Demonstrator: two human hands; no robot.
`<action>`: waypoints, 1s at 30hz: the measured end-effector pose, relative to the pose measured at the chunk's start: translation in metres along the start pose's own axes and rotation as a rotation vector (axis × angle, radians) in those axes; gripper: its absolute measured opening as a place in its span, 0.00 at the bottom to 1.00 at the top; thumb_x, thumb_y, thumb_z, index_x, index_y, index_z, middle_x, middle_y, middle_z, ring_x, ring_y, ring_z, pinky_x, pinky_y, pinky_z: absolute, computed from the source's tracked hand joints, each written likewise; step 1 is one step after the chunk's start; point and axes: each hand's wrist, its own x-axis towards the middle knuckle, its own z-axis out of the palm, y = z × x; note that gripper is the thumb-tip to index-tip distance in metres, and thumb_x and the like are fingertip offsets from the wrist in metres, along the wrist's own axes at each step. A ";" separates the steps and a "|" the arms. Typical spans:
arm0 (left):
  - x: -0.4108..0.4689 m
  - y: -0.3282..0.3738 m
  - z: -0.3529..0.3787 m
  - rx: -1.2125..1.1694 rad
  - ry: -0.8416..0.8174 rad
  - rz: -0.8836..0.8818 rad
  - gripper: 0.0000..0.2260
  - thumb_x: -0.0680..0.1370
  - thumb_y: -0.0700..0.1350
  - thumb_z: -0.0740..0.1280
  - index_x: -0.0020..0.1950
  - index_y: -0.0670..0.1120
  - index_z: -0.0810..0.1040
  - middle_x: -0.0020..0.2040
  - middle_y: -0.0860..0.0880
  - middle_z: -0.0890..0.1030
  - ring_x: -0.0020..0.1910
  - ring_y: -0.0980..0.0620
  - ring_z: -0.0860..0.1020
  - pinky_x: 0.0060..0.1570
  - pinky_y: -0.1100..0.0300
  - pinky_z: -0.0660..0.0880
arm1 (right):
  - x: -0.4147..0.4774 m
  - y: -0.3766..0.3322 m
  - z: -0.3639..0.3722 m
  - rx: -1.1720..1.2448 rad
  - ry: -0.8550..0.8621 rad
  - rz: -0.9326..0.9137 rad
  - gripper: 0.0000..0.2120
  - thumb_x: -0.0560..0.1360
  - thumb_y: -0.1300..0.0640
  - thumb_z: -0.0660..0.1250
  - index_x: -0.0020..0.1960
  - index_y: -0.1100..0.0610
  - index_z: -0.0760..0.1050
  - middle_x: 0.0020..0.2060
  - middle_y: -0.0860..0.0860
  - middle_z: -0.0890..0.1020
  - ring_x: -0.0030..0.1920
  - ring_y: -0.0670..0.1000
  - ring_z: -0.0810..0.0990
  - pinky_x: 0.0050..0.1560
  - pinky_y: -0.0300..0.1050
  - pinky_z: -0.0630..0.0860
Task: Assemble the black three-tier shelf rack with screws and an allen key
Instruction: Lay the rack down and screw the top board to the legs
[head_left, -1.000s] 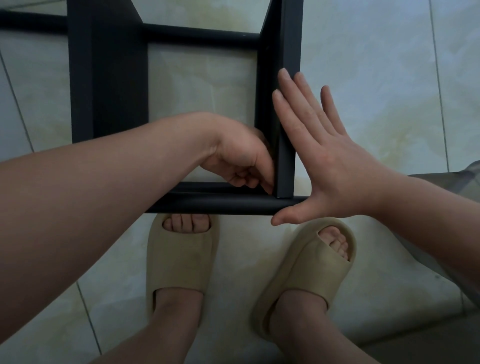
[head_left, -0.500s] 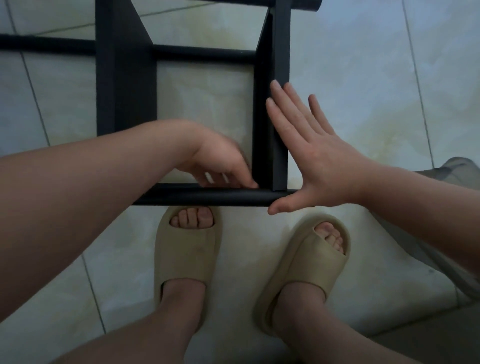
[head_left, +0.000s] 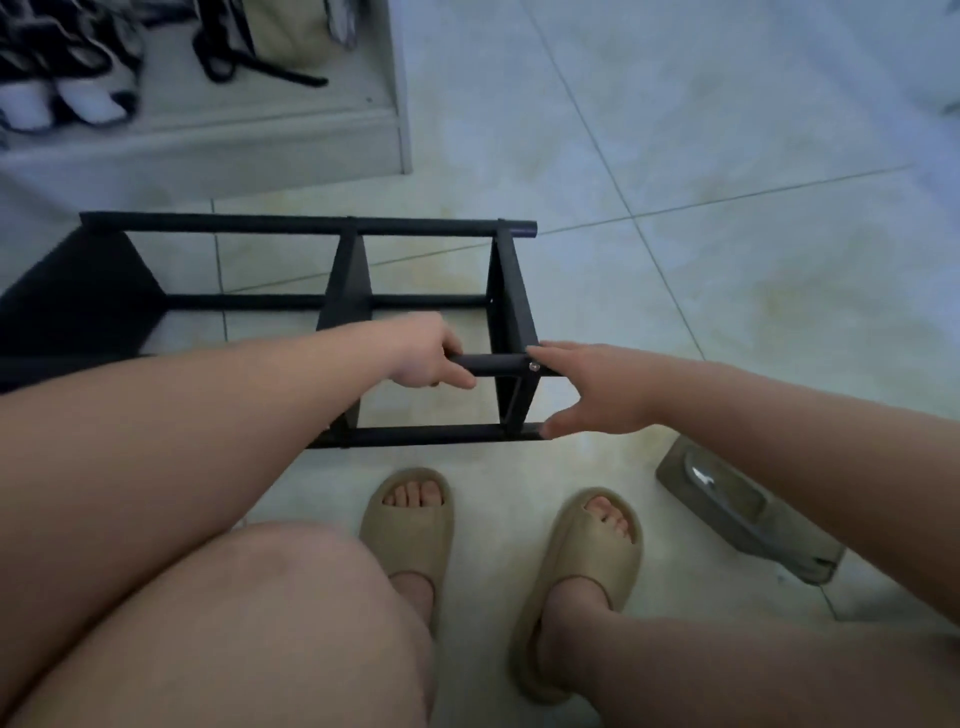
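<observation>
**Fig.: late stage of assembly.** We see the rack lying on its side on the tiled floor, centre-left of the frame, just beyond the person's two slippers. Three shelf panels stand edge-on, joined by four long rails, i.e. the main frame looks put together.

- **Left hand**: wrapped round the near upper rail, between the middle and right-most panels.
- **Right hand**: spread wide w/ fingers nearly straight. Its fingertips rest on the end of that same rail and its thumb touches the end of the near lower rail. It holds nothing.
- **Fastening:** a pale screw head shows at the rail/panel joint just beside the right fingertips, so at least this corner looks fastened.
- **Tool:** no allen key visible; neither hand carries one.

**Done, in our judgement:** panels + rails mated, approx. the whole structure.

**Left, prob.:** check/tighten the other joints (too dark to read here), then stand the rack upright. We read the present hold as steadying the frame or readying it for a turn, not driving a screw.

**Elsewhere:** a greyish packet w/ clear film lies on the floor at lower right. A low white shoe shelf w/ shoes sits at upper left.
</observation>
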 end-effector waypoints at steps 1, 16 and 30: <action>-0.008 0.005 -0.011 0.028 0.075 0.018 0.16 0.76 0.61 0.70 0.55 0.50 0.81 0.44 0.52 0.80 0.43 0.52 0.77 0.38 0.57 0.69 | -0.011 -0.005 -0.005 0.015 0.020 0.013 0.47 0.76 0.42 0.71 0.84 0.50 0.45 0.82 0.45 0.50 0.80 0.50 0.55 0.76 0.47 0.58; -0.063 0.068 -0.028 0.171 0.295 0.062 0.12 0.83 0.52 0.62 0.58 0.46 0.78 0.54 0.44 0.79 0.55 0.43 0.77 0.48 0.55 0.70 | -0.068 -0.023 -0.012 0.039 0.220 0.184 0.50 0.78 0.31 0.61 0.83 0.53 0.35 0.82 0.51 0.38 0.81 0.56 0.36 0.81 0.57 0.42; 0.002 0.024 -0.048 0.119 0.670 -0.145 0.14 0.85 0.53 0.52 0.65 0.50 0.71 0.60 0.45 0.75 0.58 0.40 0.73 0.53 0.46 0.67 | 0.036 -0.005 -0.027 0.171 0.369 0.147 0.42 0.76 0.25 0.44 0.82 0.43 0.35 0.81 0.45 0.35 0.81 0.50 0.33 0.78 0.59 0.34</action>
